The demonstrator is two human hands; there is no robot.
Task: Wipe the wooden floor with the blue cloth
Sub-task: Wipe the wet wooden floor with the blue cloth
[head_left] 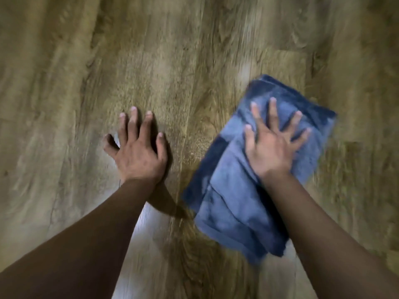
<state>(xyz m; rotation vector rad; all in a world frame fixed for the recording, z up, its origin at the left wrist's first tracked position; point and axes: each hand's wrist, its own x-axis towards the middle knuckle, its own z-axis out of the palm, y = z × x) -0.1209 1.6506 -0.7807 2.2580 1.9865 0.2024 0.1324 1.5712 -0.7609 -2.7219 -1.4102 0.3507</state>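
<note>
The right hand (271, 147) is laid flat, fingers spread, pressed onto the blue cloth (248, 182); nothing is gripped. The left hand (138, 152) is planted palm-down on bare boards, fingers splayed, likewise grasping nothing. The cloth is seen folded in layers on the wooden floor (172, 61), right of centre, well apart from the left hand. Cloth edges are blurred. A pale glare patch is noted between the forearms.
</note>
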